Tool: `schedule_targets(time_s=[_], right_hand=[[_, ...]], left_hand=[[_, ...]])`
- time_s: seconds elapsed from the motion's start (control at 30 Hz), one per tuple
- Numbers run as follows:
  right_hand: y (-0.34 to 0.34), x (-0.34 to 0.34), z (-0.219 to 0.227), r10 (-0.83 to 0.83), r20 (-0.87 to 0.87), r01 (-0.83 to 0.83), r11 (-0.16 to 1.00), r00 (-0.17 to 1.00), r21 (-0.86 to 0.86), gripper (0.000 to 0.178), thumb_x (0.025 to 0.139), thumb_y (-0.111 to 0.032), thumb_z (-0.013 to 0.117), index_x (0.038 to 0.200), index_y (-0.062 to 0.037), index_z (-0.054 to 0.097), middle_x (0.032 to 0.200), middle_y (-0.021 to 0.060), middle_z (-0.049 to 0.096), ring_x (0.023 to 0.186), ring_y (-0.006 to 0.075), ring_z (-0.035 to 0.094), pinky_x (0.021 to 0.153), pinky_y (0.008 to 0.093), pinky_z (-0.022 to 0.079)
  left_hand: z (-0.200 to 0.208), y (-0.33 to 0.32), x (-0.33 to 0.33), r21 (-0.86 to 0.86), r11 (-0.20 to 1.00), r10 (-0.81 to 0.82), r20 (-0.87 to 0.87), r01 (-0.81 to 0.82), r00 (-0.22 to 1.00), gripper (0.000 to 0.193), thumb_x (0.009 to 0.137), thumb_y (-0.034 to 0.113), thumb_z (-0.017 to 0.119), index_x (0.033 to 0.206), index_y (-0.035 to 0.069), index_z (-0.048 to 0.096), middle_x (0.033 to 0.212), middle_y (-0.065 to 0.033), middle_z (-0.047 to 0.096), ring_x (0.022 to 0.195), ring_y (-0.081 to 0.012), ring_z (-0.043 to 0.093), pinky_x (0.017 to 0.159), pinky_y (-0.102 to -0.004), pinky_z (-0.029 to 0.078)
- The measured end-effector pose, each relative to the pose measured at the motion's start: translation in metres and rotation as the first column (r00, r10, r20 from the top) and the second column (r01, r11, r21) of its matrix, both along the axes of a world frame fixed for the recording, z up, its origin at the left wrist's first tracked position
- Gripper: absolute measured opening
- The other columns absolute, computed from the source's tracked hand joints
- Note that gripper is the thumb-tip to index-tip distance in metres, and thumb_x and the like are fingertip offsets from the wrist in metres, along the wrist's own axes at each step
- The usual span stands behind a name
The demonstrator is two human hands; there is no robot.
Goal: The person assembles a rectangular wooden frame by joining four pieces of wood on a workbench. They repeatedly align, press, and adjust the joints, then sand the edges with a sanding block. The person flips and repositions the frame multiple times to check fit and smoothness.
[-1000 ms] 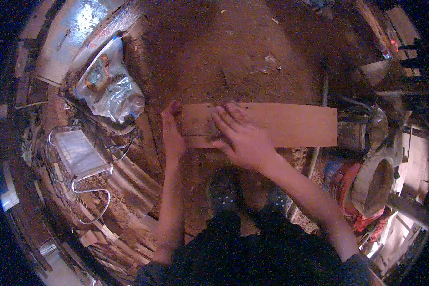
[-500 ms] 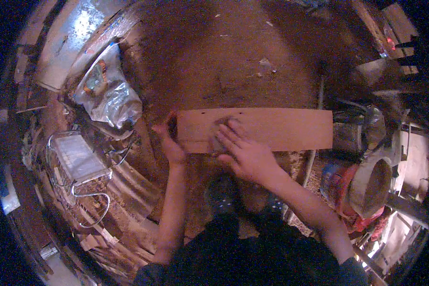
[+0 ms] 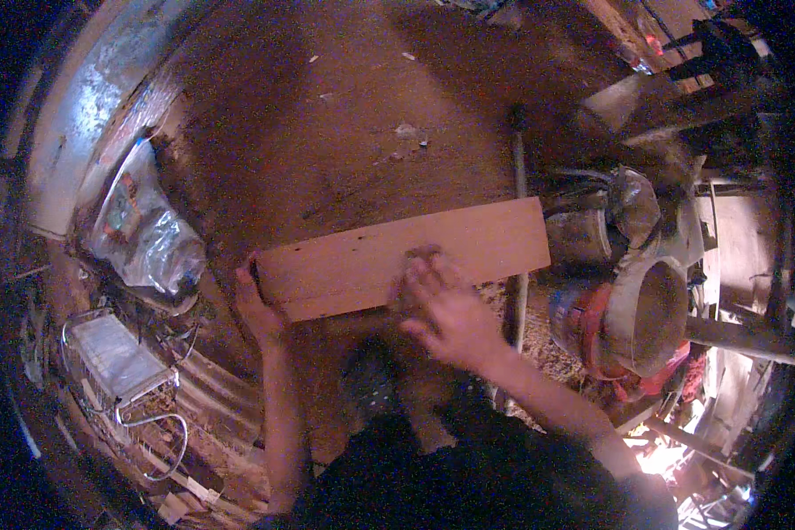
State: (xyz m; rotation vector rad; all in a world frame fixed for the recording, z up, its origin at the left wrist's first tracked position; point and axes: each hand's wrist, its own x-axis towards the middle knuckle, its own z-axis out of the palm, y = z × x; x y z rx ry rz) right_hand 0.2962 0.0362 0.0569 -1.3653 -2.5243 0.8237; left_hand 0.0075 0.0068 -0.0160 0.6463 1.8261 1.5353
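A pale, smooth wooden board (image 3: 344, 272) lies crosswise in front of me, its right end tilted farther away than its left. My left hand (image 3: 261, 309) is closed around the board's left end, with the thumb side along the edge. My right hand (image 3: 452, 314) presses down past the middle of the board, near its close edge. Beneath those fingers is a dark, sheet-like piece (image 3: 405, 293), blurred and mostly covered by the hand, so its exact kind does not show. Two small dark marks sit near the board's far edge.
Left stand a clear plastic bag (image 3: 163, 238) and a white wire-framed chair or rack (image 3: 119, 353) by corrugated sheeting. To the right are a round pale container (image 3: 649, 318) on a red bucket (image 3: 583, 331), a metal pot (image 3: 583, 231) and a pole (image 3: 519, 163) on the brown ground.
The view has shifted, so surroundings appear farther left. The board's right end has tilted away from me. My right hand has slid along the board toward its right end.
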Motion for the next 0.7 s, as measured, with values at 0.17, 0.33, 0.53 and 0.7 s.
schedule_targets(time_s=[0.17,0.33,0.53,0.7], right_hand=[[0.012,0.014,-0.01,-0.129,-0.031,0.129,0.992,0.991,-0.019,0.062,0.09,-0.034,0.054,0.14,-0.002,0.036,0.143,0.0163,0.039,0.134,0.0354,0.034,0.11,0.0433,0.029],[0.054,0.069,-0.015,-0.422,0.137,0.406,0.905,0.896,0.131,0.064,0.092,-0.034,0.051,0.142,-0.0011,0.031,0.146,0.0162,0.035,0.138,0.0334,0.027,0.112,0.0417,0.024],[0.01,0.07,-0.018,-0.383,0.108,0.355,0.91,0.917,0.212,0.064,0.093,-0.033,0.048,0.143,0.0007,0.027,0.149,0.0181,0.027,0.14,0.0351,0.02,0.113,0.0426,0.02],[0.013,0.07,-0.016,-0.385,0.145,0.359,0.917,0.912,0.173,0.061,0.093,-0.031,0.048,0.142,0.0006,0.029,0.149,0.0182,0.028,0.14,0.0347,0.022,0.113,0.041,0.022]], left_hand=[[-0.01,-0.004,-0.012,-0.103,0.991,-0.106,-0.269,0.08,0.957,0.05,0.101,0.037,0.035,0.119,-0.003,0.056,0.119,-0.0128,0.058,0.109,-0.0219,0.052,0.097,-0.0351,0.039],[-0.024,-0.007,-0.018,-0.013,1.0,-0.021,-0.134,0.019,0.991,0.046,0.1,0.035,0.041,0.119,-0.004,0.056,0.119,-0.0144,0.057,0.109,-0.023,0.052,0.097,-0.0344,0.039],[-0.022,-0.012,-0.017,-0.142,0.989,-0.004,-0.212,-0.027,0.977,0.046,0.099,0.036,0.043,0.119,-0.004,0.057,0.12,-0.0143,0.057,0.109,-0.0229,0.052,0.096,-0.0338,0.039],[-0.021,-0.009,-0.015,-0.063,0.998,-0.022,-0.143,0.013,0.989,0.046,0.098,0.036,0.045,0.119,-0.004,0.057,0.119,-0.0144,0.058,0.108,-0.024,0.052,0.096,-0.0345,0.039]])
